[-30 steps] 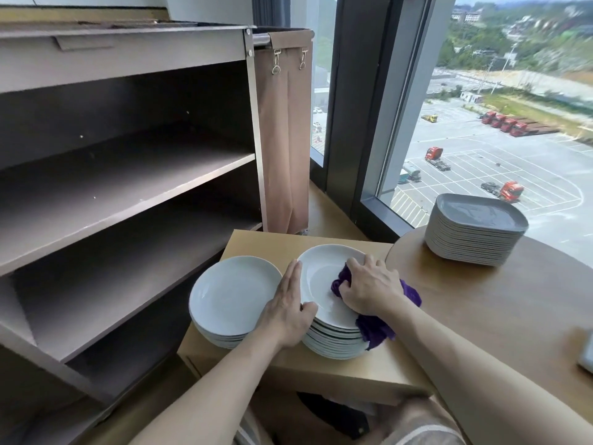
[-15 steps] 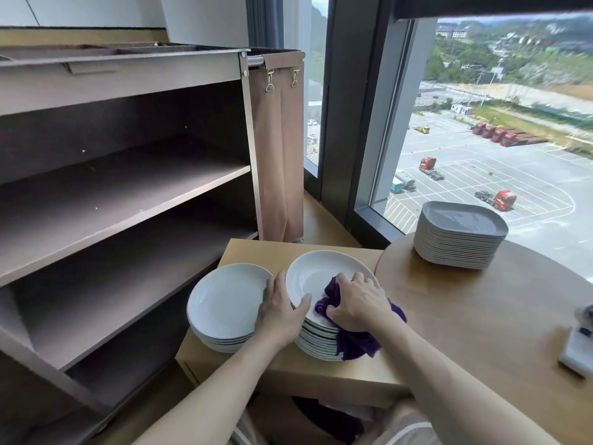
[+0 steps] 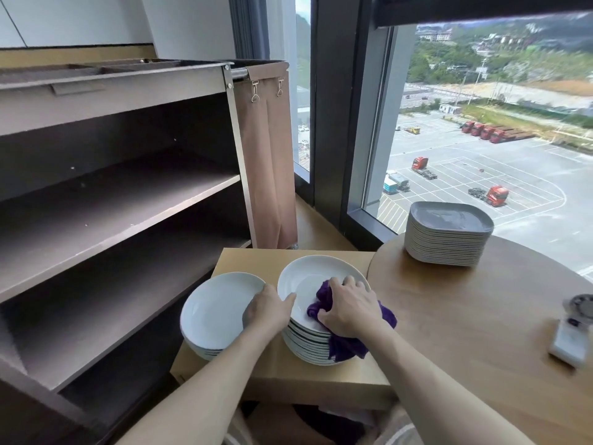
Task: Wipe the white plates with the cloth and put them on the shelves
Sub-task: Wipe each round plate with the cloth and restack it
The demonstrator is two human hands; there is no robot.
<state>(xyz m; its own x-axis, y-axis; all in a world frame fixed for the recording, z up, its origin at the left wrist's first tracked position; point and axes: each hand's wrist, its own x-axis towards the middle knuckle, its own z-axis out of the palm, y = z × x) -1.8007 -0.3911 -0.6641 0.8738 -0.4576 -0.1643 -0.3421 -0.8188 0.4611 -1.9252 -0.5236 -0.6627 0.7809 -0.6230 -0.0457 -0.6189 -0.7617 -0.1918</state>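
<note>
The right hand (image 3: 349, 308) is bunched over the purple cloth (image 3: 345, 346), fingers curled into it and pressing it onto the near right part of the top plate (image 3: 308, 277). The loose end of the cloth hangs down the side of the stack (image 3: 305, 345) below. The left hand (image 3: 269, 311) steadies that same plate at its left rim, thumb laid over the edge and fingers tucked down into the gap between the two piles. I'd say the wiping is mid-stroke, with nothing shelved yet.

Just left of it, nearly touching, is the left stack (image 3: 215, 311), shorter and also white; both piles rest on a low table (image 3: 288, 377). The shelves (image 3: 122, 203) stand well to the left, open face turned toward the plates. So the plate must travel leftward, and the left hand, already on the shelf-side rim, is the nearer one to carry it (a round plate, so no long axis to fuss over). To the right, grey plates (image 3: 447, 232) sit on a round table (image 3: 481, 316).
</note>
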